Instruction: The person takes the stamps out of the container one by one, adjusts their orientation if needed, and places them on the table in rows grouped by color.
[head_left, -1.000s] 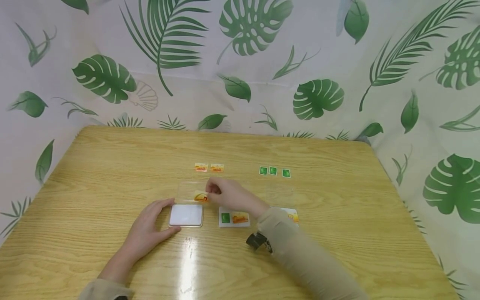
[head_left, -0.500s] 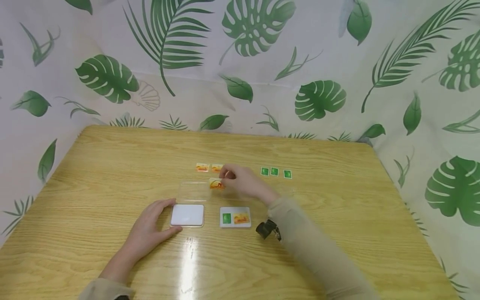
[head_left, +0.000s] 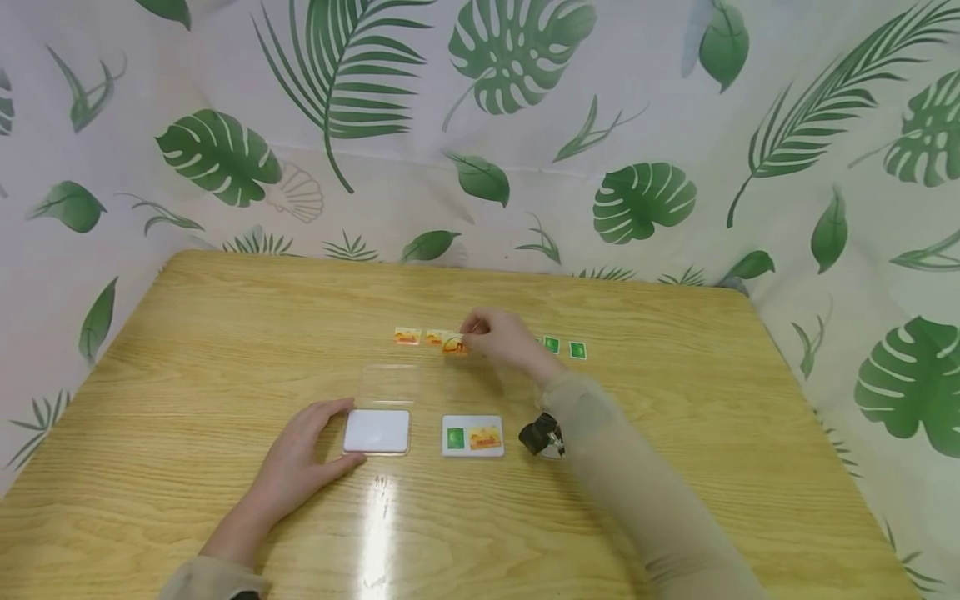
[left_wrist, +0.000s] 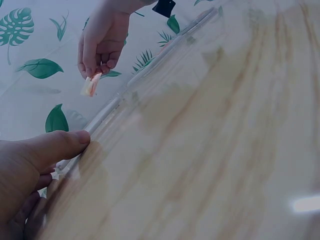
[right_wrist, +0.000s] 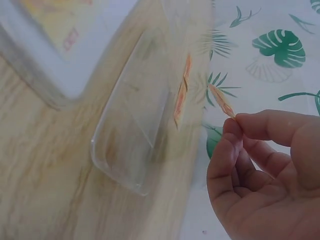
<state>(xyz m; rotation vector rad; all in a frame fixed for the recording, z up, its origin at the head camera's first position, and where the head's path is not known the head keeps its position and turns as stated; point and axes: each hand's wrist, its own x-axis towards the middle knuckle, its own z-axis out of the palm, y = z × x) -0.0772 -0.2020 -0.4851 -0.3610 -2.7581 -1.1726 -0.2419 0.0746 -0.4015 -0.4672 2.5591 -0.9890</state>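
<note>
My right hand (head_left: 501,340) pinches a small orange-and-yellow sticker (head_left: 453,343) between thumb and fingertips, raised over the far part of the table. In the right wrist view that sticker (right_wrist: 221,101) appears nearly edge-on. Lower left, my left hand (head_left: 300,450) spans a white rectangular case (head_left: 377,431), thumb at its near edge and fingers at its far corner. Two more orange stickers (head_left: 407,336) lie just left of the held one. To the right of the white case is another (head_left: 472,448), bearing a green square sticker (head_left: 455,437) and an orange sticker (head_left: 485,437).
A clear plastic lid (head_left: 392,384) lies behind the left case; a clear lid (right_wrist: 131,117) also shows in the right wrist view. Green stickers (head_left: 577,350) lie in a row at the back right. The leaf-print cloth (head_left: 480,217) stands behind the wooden table (head_left: 247,325).
My right hand has carried the pinched sticker from above the clear lid away and to the right, beside the row of orange stickers. My left hand has stayed at the white case.
</note>
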